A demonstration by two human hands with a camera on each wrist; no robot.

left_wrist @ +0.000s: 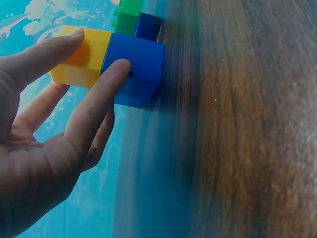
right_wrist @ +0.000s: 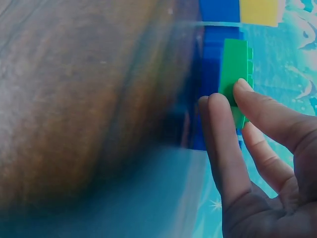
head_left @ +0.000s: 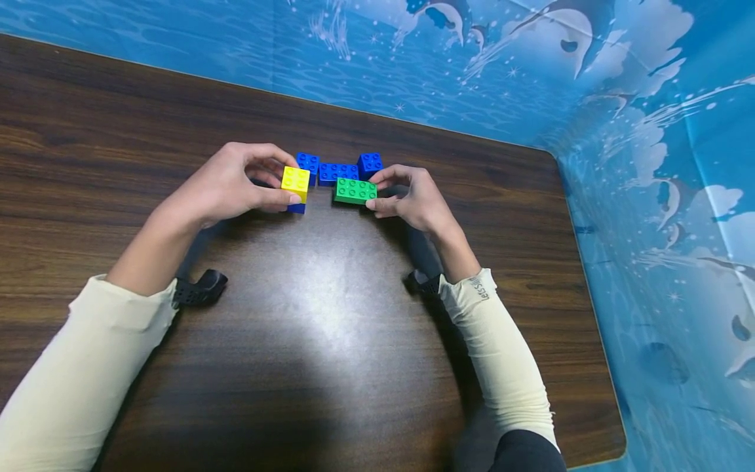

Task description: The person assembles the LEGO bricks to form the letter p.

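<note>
My left hand (head_left: 232, 183) pinches a square yellow brick (head_left: 295, 181) that sits stacked on a blue brick (left_wrist: 133, 62). In the left wrist view a finger lies against the blue brick's side. My right hand (head_left: 415, 196) holds a green brick (head_left: 356, 190) by its right end, between thumb and fingers, studs facing up. Right behind these stand more blue bricks: a square one (head_left: 308, 164) at the left, a longer low one (head_left: 339, 172) in the middle and another square one (head_left: 370, 162) at the right. The green brick overlaps the front of that blue row in the head view.
The bricks are near the far edge of a dark wooden table (head_left: 330, 367). A blue curtain (head_left: 366, 59) with dolphins hangs behind the table and along its right side. Black wrist straps (head_left: 200, 288) sit on both forearms.
</note>
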